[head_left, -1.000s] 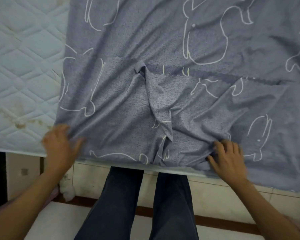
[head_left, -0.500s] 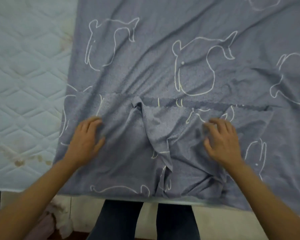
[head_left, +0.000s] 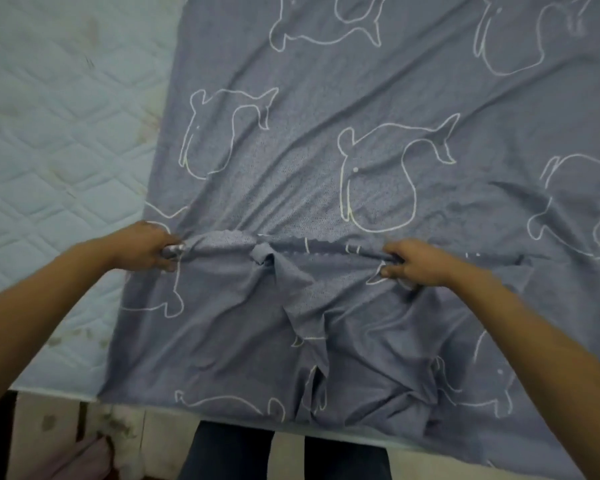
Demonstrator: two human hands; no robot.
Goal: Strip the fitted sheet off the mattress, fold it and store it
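Now the sheet [head_left: 326,168] is found lying spread over the mattress [head_left: 49,133], already stripped; bare quilting is exposed in the upper left of the frame. A near flap of the sheet has been laid back over itself, and its edge [head_left: 222,241] runs across the middle of the frame.

A second ago both hands were pressed flat on the cloth at the near side of the bed, low in the frame. Half a second ago they were raised over the flap with fingers spread. The edge has since been taken: the left hand [head_left: 146,249] is clamped on it at centre left, and the right hand [head_left: 416,263] is clamped on it at centre right, the two held well apart. The cloth between them is drawn fairly taut, though a twisted bunch [head_left: 267,261] is left hanging midway.

From this it is judged that smoothing has given way to folding. The gripped edge can next be carried away or pulled straight. The bunch may be trapped in the fold unless it is shaken out first. Storing is not yet begun.
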